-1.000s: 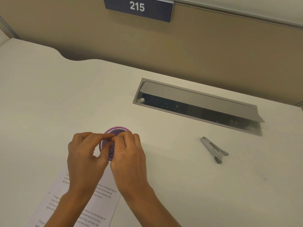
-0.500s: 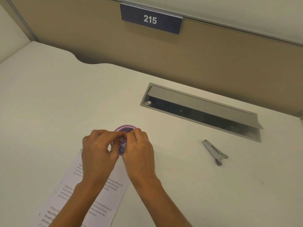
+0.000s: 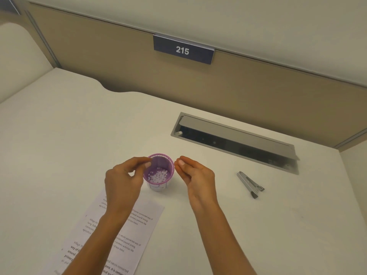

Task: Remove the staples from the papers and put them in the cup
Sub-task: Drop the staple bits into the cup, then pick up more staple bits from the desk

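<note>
Nearest, one sheaf of printed papers [image 3: 117, 231] lies flat on the white desk [image 3: 59, 155], under the left forearm and just behind the left hand [image 3: 124, 180]; how many sheets it holds cannot be told. Two bare hands are raised over the desk, one on each side of a single purple cup [image 3: 158, 172]. The left hand has its thumb and forefinger drawn close at the cup's left rim, the other fingers loosely curled; whether anything is pinched between them cannot be told. The right hand [image 3: 196, 175] sits just right of the cup, apart from it, with thumb and fingertips brought together in a loose pinch; nothing can be made out in it. The cup stands upright between the two hands, and its bottom is covered with many small pale bits, too small to count or to name with certainty. Right of the right hand, well apart, lies one metal staple remover [image 3: 250, 184]. Beyond both hands, one grey cable hatch [image 3: 234, 142] is set into the desk. Farthest, one dark sign [image 3: 183, 50] reading 215 hangs on the partition.
</note>
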Demonstrator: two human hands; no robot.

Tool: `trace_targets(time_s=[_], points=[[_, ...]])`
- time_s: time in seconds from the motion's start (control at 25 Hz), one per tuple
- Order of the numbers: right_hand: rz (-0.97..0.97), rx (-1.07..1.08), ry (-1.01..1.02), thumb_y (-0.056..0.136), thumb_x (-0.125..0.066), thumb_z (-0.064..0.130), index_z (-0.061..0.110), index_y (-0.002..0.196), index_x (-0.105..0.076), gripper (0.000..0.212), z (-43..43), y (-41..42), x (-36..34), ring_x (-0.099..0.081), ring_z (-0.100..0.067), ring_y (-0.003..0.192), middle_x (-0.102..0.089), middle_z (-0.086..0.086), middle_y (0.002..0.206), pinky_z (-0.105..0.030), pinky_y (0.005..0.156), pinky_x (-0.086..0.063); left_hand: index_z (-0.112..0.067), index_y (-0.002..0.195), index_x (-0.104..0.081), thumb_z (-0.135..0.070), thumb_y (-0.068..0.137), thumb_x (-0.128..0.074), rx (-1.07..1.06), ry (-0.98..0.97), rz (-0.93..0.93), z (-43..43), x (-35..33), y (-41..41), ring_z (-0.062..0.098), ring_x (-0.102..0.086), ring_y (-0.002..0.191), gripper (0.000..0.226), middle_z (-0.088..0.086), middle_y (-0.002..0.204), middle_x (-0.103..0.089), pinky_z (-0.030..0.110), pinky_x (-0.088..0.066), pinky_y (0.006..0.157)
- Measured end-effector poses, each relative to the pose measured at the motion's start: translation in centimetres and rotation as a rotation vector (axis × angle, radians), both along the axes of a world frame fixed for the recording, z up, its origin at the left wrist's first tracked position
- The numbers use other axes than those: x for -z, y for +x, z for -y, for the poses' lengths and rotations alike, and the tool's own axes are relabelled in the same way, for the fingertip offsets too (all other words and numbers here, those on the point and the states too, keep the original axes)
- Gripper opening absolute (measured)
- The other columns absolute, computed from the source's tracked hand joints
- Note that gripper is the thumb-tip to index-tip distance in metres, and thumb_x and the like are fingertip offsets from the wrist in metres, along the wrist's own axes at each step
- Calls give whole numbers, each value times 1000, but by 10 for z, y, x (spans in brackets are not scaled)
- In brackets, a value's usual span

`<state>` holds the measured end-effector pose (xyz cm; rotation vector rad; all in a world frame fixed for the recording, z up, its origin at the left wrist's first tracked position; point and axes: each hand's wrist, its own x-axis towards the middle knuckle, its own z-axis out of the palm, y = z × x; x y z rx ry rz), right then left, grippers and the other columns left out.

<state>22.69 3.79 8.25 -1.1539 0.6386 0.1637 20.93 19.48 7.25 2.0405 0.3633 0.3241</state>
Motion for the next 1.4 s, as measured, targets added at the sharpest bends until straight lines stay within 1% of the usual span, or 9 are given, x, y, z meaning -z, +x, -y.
trace_targets(time_s=[0.12,0.24,0.36,0.76,0.92,1.04,1.12,1.24,1.4], points=[[-33,96,280,84,-66,-2,7,91,-72,13,17,-16,-12,-73,-27,90,-76,-10,94,-36,87,-57,-17,92,-76,-13,82,-72,-5,-367,-73,3,-17,-7,5,-70,70,12,2,82,-77,26,-56,82],[-32,130,400,84,-64,-4,2,93,-72,13,32,-38,-20,-73,-29,90,-76,-14,94,-36,83,-58,-11,97,-75,-13,82,-72,54,-524,-149,17,-30,-21,19,-71,79,16,10,90,-76,36,-56,87],[-34,145,414,84,-64,-6,-2,97,-71,15,52,-63,-22,-73,-30,91,-75,-18,98,-36,81,-59,-12,95,-76,-16,81,-73,102,-460,-137,44,-37,-41,26,-69,85,15,10,89,-75,33,-54,85],[-49,372,224,80,-65,-14,-10,92,-69,13,196,-141,22,-72,-29,81,-72,-22,94,-31,76,-61,-29,88,-76,-22,83,-71,635,-44,-235,218,28,-108,-1,-69,78,9,-16,85,-76,16,-53,80],[-88,433,64,80,-64,-15,-6,89,-70,14,256,-157,46,-72,-28,80,-72,-20,93,-29,77,-60,-30,94,-74,-27,86,-67,705,142,-239,281,57,-109,-2,-62,76,11,-16,92,-75,2,-38,69],[-124,399,-178,81,-65,-10,2,87,-73,16,292,-156,64,-73,-24,79,-73,-14,91,-27,76,-59,-29,96,-72,-30,86,-66,713,259,-185,320,73,-95,6,-63,82,12,-11,91,-73,19,-46,78],[-171,327,-494,82,-65,-2,13,85,-75,18,312,-150,73,-72,-20,75,-74,-5,84,-30,79,-58,-29,103,-70,-31,88,-62,730,380,-131,341,83,-83,12,-63,89,16,-9,93,-71,28,-43,85],[-206,157,-903,86,-64,10,16,96,-74,16,332,-137,84,-67,-16,83,-74,0,93,-27,81,-53,-26,114,-66,-29,92,-57,743,543,-78,368,98,-66,19,-60,99,25,-6,102,-70,32,-36,85],[-165,6,-1151,90,-61,16,12,104,-72,18,342,-117,101,-64,-19,90,-68,-4,101,-23,78,-46,-19,108,-71,-24,90,-59,684,660,-27,389,109,-47,25,-63,88,22,2,93,-72,34,-38,80]])
